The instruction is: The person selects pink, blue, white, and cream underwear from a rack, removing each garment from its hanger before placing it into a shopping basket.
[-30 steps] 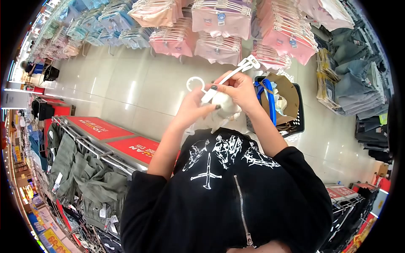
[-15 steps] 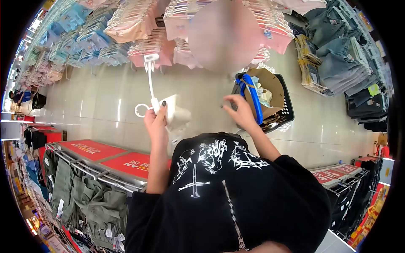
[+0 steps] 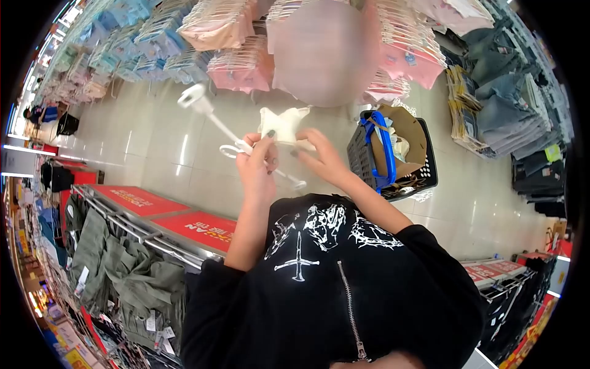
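My left hand (image 3: 258, 157) is closed around the middle of a white plastic clip hanger (image 3: 222, 126), which slants from upper left to lower right. Its ring-shaped hook sticks out to the left, and a clip shows at each end. Just beyond those fingers is a small cream-white garment (image 3: 283, 122), spread out, its near edge at my left fingertips. From the other side my right hand (image 3: 322, 158) pinches the garment's right edge between thumb and fingers. Whether the left fingers also grip the cloth is partly hidden.
A dark shopping basket (image 3: 362, 150) with a blue handle, holding a cardboard box (image 3: 418, 138), stands on the tiled floor to the right. Pink clothes (image 3: 243, 71) hang ahead, jeans (image 3: 501, 104) at right. A rack with red signs (image 3: 147, 200) is at near left.
My right hand has moved left from near the basket to the garment. The hanger has tilted from nearly upright to slanting, and the garment now lies spread between both hands.
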`<state>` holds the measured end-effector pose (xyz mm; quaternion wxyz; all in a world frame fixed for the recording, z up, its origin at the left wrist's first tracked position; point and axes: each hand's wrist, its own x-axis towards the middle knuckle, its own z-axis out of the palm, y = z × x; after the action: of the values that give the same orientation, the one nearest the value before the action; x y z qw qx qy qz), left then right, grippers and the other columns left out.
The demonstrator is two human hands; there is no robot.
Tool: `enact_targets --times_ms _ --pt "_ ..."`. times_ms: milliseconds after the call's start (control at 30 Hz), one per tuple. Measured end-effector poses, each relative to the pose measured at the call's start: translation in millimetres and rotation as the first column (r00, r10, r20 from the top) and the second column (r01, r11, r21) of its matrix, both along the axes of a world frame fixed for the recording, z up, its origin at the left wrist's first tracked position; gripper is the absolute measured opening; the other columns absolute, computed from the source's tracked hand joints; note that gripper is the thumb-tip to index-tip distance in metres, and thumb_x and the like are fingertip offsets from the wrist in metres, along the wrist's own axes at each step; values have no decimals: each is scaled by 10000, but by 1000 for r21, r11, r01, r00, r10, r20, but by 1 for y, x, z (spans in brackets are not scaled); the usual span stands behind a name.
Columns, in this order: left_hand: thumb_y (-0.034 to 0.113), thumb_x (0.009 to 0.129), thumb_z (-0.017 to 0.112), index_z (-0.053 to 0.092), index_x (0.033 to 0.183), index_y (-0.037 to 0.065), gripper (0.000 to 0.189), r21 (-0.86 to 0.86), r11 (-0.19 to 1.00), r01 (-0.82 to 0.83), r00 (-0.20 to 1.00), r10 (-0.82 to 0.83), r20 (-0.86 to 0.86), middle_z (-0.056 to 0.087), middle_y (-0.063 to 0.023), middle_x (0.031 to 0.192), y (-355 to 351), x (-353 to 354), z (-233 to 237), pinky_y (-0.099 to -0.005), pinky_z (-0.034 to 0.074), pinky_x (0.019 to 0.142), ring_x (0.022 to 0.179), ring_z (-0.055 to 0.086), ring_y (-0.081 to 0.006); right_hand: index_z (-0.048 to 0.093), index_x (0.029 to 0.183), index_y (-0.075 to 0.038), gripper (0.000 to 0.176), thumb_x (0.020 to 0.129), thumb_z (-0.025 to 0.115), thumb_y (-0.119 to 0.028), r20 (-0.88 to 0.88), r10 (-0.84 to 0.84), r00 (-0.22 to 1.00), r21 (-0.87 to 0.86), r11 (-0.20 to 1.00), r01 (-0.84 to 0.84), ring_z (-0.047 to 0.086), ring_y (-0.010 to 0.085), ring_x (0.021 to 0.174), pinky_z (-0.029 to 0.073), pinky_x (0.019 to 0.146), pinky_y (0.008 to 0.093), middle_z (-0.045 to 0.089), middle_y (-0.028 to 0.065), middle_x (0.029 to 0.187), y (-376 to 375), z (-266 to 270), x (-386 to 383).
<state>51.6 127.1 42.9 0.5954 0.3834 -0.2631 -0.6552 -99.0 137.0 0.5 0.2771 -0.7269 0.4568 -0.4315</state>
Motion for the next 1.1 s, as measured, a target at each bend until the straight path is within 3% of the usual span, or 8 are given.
enact_targets --times_ms 100,300,400,500,633,767,933,1100 --pt "53 783 534 427 797 48 108 -37 998 45 999 -44 11 392 1 544 6 9 2 -193 211 363 410 329 -50 524 901 -17 280 678 646 -136 23 -60 998 17 998 60 537 225 848 413 759 301 546 81 888 -10 -16 6" --pt "12 760 566 481 795 43 97 -48 965 -257 959 261 108 363 58 510 -3 46 4 -185 166 349 383 263 -8 537 838 -19 160 721 608 -101 116 70 991 260 961 -98 537 92 645 423 619 221 560 14 704 -19 -8 6" --pt "33 756 592 492 783 26 104 -77 946 -315 924 324 201 405 46 540 -1 61 0 -180 228 375 421 323 -13 546 852 -21 135 810 544 -150 231 279 932 554 750 -362 508 45 646 409 586 201 545 -16 706 -21 -11 2" --pt "80 731 625 508 751 22 132 -240 907 -346 748 421 512 466 13 582 -7 73 -11 -189 324 448 501 420 -47 558 879 -25 194 873 465 -195 298 322 899 641 630 -438 486 18 647 398 560 193 533 -42 713 -21 -12 9" --pt "114 693 644 526 730 24 153 -115 935 -335 608 308 732 490 -2 631 -4 102 -9 -212 352 536 585 441 -67 560 901 -17 192 861 481 -187 315 313 896 757 486 -436 482 21 680 405 594 191 536 -33 729 -25 -11 17" --pt "130 688 634 517 744 7 179 -127 903 -411 491 336 804 526 -38 656 -6 140 -26 -236 398 545 583 486 -96 593 821 -21 207 704 667 -175 284 452 845 705 499 -504 490 58 692 400 614 218 549 -18 720 -48 -24 5" --pt "135 681 627 507 729 -6 191 -122 803 -583 353 385 853 539 -52 650 2 191 -34 -240 393 539 591 499 -102 578 728 -24 125 669 682 -59 194 452 870 722 535 -439 482 36 625 382 560 194 550 -37 667 -74 -13 5" --pt "153 681 602 518 723 2 178 28 812 -583 491 325 809 572 -57 596 10 217 -43 -242 391 532 554 506 -110 601 828 -8 111 747 625 -80 401 97 911 609 714 -344 489 33 629 385 564 195 581 -24 742 -102 -28 33"
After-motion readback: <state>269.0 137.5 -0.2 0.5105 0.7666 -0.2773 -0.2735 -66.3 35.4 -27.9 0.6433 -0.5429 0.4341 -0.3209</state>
